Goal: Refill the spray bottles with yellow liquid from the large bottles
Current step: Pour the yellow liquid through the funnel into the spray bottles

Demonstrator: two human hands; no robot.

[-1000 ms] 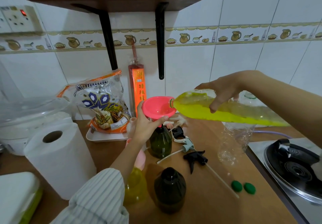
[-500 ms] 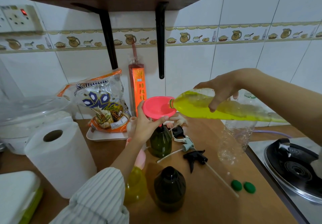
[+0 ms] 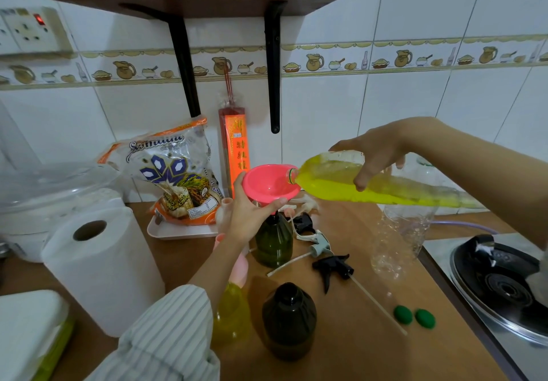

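Fingers [image 3: 363, 177] of your right hand [image 3: 374, 149] clamp one large bottle [image 3: 370, 185] of yellow liquid, tipped into one pink funnel [image 3: 268, 183] that your left hand [image 3: 247, 216] grips atop one dark spray bottle [image 3: 272, 243]. Two green caps [image 3: 413, 316] lie on the surface [image 3: 350, 351].

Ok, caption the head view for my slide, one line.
Right hand tips the large bottle of yellow liquid into a pink funnel that the left hand steadies on a dark spray bottle.
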